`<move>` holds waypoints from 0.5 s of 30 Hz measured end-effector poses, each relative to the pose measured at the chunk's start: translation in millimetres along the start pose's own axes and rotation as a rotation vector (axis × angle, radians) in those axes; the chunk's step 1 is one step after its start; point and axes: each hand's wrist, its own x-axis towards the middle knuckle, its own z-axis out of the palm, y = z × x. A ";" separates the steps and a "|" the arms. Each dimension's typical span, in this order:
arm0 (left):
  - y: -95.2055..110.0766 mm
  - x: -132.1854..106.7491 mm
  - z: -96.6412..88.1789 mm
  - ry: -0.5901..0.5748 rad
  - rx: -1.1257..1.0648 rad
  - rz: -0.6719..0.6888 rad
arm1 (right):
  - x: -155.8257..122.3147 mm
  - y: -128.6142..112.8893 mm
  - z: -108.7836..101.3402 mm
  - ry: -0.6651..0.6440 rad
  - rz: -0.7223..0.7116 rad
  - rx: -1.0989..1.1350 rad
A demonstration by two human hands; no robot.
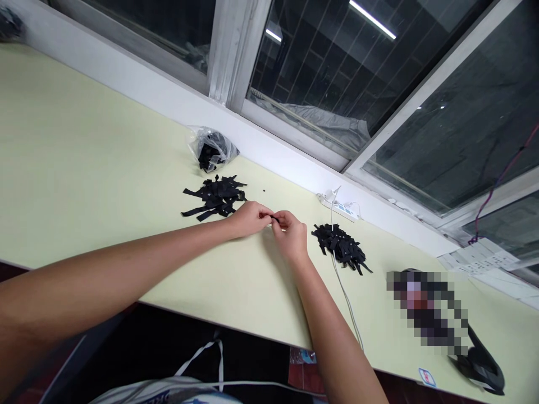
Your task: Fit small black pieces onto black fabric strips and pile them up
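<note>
My left hand [249, 217] and my right hand [290, 233] meet over the pale yellow table [84, 168], fingers pinched together on a small black strip [275, 217] held between them. Just left of my left hand lies a loose pile of black strips [215, 196]. A second pile of black strips [340, 244] lies to the right of my right hand. Behind the left pile sits a clear plastic bag [213, 148] with more black pieces inside.
A white power strip [342, 209] lies by the window sill, and its white cable [347, 297] runs across the table and over the front edge. A dark object [480, 365], partly blurred out, rests at the right. Windows line the far side.
</note>
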 end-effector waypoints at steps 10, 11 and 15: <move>-2.6 1.3 -1.4 0.002 0.122 0.049 | 5.5 16.5 -3.8 -0.010 0.064 0.092; -2.1 1.4 -1.8 0.008 0.126 0.046 | 5.2 16.1 -4.0 -0.011 0.049 0.078; 1.1 1.0 -3.3 0.018 0.114 0.017 | 5.0 14.2 -6.3 -0.015 0.020 0.036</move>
